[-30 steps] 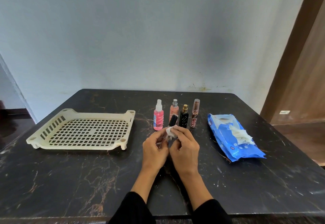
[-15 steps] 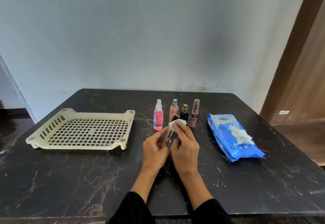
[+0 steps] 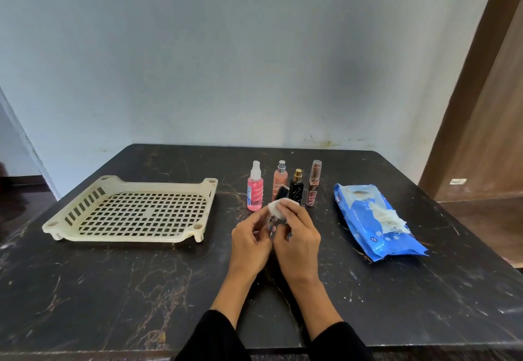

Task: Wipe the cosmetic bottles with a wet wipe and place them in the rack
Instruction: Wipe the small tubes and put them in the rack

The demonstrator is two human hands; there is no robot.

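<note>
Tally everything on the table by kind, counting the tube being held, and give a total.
Standing bottles: 4, pink spray bottle, peach bottle, black bottle, tall brown tube
Held lip gloss tube: 1
Wet wipe in use: 1
Rack: 1
Wipes pack: 1
Total: 8

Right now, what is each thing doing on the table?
Small tube: held in left hand, tilted.
Wet wipe: pressed on the tube by right hand.
Rack: holds no bottles.
Four bottles: upright, in a row.
Wipes pack: open, a wipe sticking out.
</note>
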